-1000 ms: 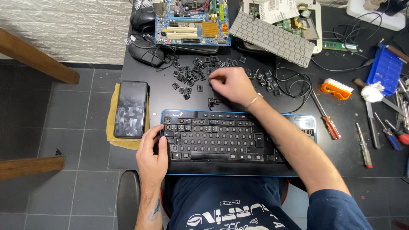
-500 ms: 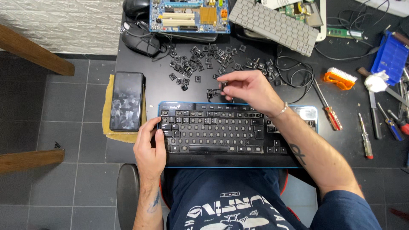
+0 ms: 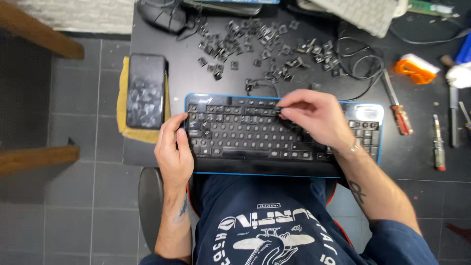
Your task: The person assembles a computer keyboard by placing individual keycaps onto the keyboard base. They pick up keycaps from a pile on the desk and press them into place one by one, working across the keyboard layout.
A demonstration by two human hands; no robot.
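Note:
A black keyboard point(image 3: 230, 142) with a blue rim lies at the near edge of the black table, over my lap. My left hand point(image 3: 172, 149) grips its left end, thumb on the keys. My right hand point(image 3: 314, 118) hovers over the upper rows, fingertips pinched on a small black keycap point(image 3: 278, 111) pressed against the top row. Several loose black keycaps point(image 3: 255, 44) lie scattered on the table beyond the keyboard.
A dark phone point(image 3: 146, 91) rests on a yellow cloth point(image 3: 122, 105) at the left. A black mouse point(image 3: 162, 14), a coiled cable point(image 3: 363, 64), a light keyboard point(image 3: 358, 12), an orange tool point(image 3: 416, 68) and screwdrivers point(image 3: 397, 105) lie around. Wooden beams point(image 3: 39, 159) stand left.
My right hand came back from the keycap pile to the keyboard's top row with a keycap. The view shifted closer and downward. My left hand stays on the keyboard's left end.

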